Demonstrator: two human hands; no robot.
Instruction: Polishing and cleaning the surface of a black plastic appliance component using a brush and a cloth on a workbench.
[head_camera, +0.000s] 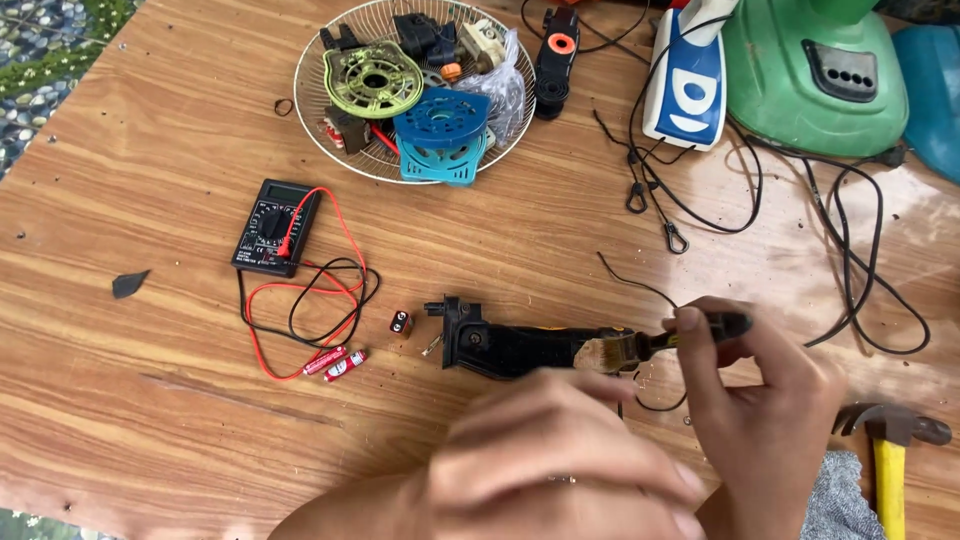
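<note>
At the near edge of the table (150, 420) our left hand (560, 465) sits low and blurred, fingers curled together; we cannot tell whether it grips anything. Just to its right our right hand (765, 410) is pinched on the dark handle of a brush (640, 348), thumb and fingers closed around it. The bristles lie against the right end of a black housing (510, 345), which rests flat near the middle of the table, just beyond the left hand. At the near right edge lies a hammer (888, 450) with a yellow handle, next to a grey cloth (835, 500).

Left of the housing, close by, sits a small battery (401, 322). Two red probes (338, 363) lie a little nearer to us, their red and black leads (310, 300) looped over the wood. The leads run back to a black multimeter (275, 227), farther toward the left side. A dark scrap (130, 283) lies toward the left edge.

Beyond the right hand, thin black cords (800, 230) trail across the right half of the table. At the far edge a white wire basket (330, 130) holds a green disc (373, 80), a blue part (443, 135) and other dark pieces. To its right lie a black and orange piece (556, 60), a blue and white casing (687, 85) and a green casing (815, 75) at the far right corner.
</note>
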